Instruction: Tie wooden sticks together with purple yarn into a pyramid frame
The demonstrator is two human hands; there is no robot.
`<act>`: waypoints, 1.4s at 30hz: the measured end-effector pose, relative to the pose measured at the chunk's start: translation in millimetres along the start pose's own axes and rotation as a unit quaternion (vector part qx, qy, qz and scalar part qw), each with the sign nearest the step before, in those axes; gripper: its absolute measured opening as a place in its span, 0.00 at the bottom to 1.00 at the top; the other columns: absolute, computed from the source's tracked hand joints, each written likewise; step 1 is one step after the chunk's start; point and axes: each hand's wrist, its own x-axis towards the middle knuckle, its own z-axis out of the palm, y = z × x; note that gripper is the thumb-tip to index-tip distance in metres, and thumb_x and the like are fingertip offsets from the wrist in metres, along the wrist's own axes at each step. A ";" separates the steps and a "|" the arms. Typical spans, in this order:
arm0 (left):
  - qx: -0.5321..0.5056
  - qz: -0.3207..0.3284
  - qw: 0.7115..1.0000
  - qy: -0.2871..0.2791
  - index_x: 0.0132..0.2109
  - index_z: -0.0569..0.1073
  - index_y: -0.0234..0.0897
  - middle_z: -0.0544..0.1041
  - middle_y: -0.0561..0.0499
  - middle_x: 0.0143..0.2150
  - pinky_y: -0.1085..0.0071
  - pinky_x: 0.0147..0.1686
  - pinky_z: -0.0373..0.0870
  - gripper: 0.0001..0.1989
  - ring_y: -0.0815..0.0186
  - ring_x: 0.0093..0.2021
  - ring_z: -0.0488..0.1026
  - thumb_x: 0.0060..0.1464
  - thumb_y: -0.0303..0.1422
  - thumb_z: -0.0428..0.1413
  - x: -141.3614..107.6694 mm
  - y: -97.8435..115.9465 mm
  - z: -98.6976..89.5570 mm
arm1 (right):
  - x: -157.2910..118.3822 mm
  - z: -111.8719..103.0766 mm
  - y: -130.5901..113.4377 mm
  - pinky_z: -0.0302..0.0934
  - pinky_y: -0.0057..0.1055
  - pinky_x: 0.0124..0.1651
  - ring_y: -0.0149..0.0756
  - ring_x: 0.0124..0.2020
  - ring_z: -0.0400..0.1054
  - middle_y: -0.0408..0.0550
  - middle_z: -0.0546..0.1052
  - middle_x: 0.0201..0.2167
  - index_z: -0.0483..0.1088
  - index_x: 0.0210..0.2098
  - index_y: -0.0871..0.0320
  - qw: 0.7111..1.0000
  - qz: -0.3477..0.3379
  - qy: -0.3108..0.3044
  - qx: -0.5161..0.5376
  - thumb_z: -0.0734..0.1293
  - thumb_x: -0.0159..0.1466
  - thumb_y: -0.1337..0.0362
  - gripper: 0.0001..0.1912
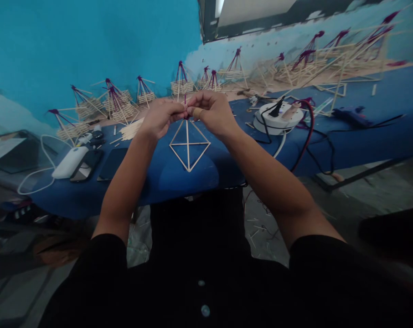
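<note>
Pale stick pyramid [188, 144], 3-sided, straight-edged, purple near top

No legible text, brand, number or sign (not even in part).

A small craft workshop is indicated by purple-topped, pale wooden-stick models [119, 105] lined along a long, blue-surfaced table [215, 175].
</note>
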 end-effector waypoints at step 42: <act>0.088 0.119 0.984 0.095 0.39 0.79 0.41 0.86 0.50 0.44 0.69 0.52 0.81 0.16 0.59 0.54 0.84 0.46 0.22 0.74 -23.1 -0.7 16.7 | -19.7 19.0 -24.6 0.75 0.35 0.51 0.40 0.44 0.77 0.44 0.79 0.35 0.74 0.34 0.52 0.986 -0.008 0.082 -0.148 0.76 0.62 0.72 0.10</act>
